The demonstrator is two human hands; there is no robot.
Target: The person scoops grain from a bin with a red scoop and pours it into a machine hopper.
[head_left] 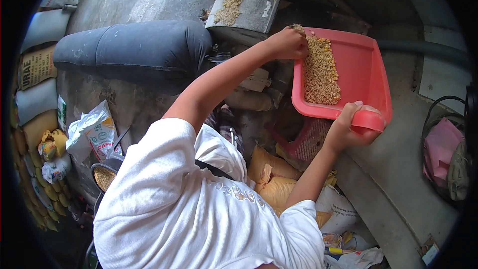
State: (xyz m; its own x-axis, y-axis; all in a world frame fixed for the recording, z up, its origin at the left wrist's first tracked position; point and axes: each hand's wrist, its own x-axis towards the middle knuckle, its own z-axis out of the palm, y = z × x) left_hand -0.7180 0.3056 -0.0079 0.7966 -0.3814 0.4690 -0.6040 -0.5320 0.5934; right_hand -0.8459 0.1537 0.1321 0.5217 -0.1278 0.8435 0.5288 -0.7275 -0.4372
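Note:
A red dustpan [356, 50] is held out in front of me at the upper right, with a layer of grain [320, 74] and some yellow kernels along its left side. My right hand [361, 123] is wrapped around the looped handle at its near edge. Over the far left corner of the pan, my left hand [290, 45] is closed with its fingers curled down beside the grain. What its fingertips hold, if anything, is hidden. Some grain shows just beyond that hand.
A grey block [259, 12] bears scattered grain. Left of it lies a long dark-blue padded shape [134, 52]. Yellow sacks [279, 187] stand beneath my right arm. A grain container [105, 175], a plastic bag [97, 129] and stacked sacks [37, 65] are at left.

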